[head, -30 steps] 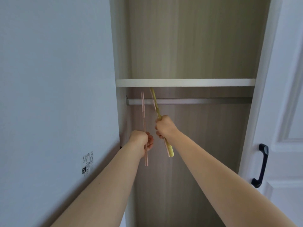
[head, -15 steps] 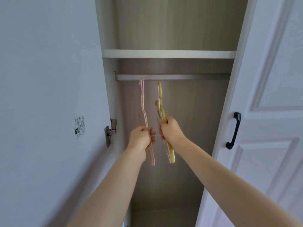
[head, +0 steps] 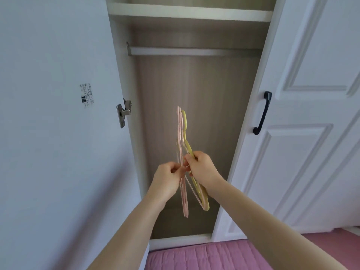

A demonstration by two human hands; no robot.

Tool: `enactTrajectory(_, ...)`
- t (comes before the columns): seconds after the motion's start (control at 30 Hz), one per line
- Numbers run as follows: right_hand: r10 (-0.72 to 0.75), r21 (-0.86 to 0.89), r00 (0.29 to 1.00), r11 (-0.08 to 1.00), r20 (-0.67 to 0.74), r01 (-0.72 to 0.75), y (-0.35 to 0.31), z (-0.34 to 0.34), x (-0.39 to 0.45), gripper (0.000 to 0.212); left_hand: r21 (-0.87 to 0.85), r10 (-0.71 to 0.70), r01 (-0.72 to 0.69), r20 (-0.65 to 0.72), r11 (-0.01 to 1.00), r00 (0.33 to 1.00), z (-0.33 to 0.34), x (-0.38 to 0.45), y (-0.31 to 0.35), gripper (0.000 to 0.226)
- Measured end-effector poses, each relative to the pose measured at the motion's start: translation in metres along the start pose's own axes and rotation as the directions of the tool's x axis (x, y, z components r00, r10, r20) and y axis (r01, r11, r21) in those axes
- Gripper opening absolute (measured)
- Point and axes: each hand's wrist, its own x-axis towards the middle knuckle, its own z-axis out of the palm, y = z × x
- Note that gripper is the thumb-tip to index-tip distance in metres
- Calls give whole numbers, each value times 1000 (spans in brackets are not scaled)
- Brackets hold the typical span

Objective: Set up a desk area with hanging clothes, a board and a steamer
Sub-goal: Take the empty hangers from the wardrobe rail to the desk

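Both hands hold empty clothes hangers upright in front of an open wardrobe. My left hand point(head: 169, 179) grips a pink hanger point(head: 179, 133), whose lower end hangs down below the fist. My right hand point(head: 201, 167) grips a yellow hanger point(head: 184, 123) together with another pink one. The hooks stand side by side, well below the metal rail point(head: 194, 51), which carries nothing. The two hands almost touch.
The open wardrobe door point(head: 58, 114) stands on the left with a hinge point(head: 123, 112). A closed white door with a black handle point(head: 262, 113) is on the right. A shelf point(head: 189, 13) runs above the rail. Pink quilted fabric point(head: 204, 256) lies below.
The hangers have come off the rail and down with both hands. The two hands have drawn together. My view has tilted downward.
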Motion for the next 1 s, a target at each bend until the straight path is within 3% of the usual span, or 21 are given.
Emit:
enactTrajectory(0.17, 14, 5, 1000, 1000, 6, -14, 11, 4, -34, 25, 32, 19, -23, 115, 999, 993, -4, -26, -8, 20)
enactTrajectory(0.37, 109, 231, 994, 967, 22, -111, 3, 15, -77, 28, 29, 74, -82, 220, 996, 973, -19, -62, -5, 18)
enactTrajectory(0.43, 137, 247, 990, 960, -12, -130, -2, 25, -94, 27, 33, 100, -110, 222, 993, 970, -27, -75, -9, 21)
enactTrajectory(0.6, 121, 101, 984, 989, -134, -108, -16, 61, -133, 28, 19, 114, -121, 211, 992, 971, -59, -106, -26, 28)
enactTrajectory(0.73, 152, 160, 963, 980, -221, -118, -24, 85, -165, 27, 26, 172, -183, 233, 983, 957, -80, -135, -32, 32)
enactTrajectory(0.9, 251, 227, 915, 956, -317, -183, -28, 89, -203, 26, 45, 301, -324, 266, 945, 916, -103, -172, -31, 14)
enactTrajectory(1.0, 285, 276, 885, 942, -368, -189, -29, 88, -220, 24, 16, 403, -422, 262, 907, 877, -117, -186, -26, 15)
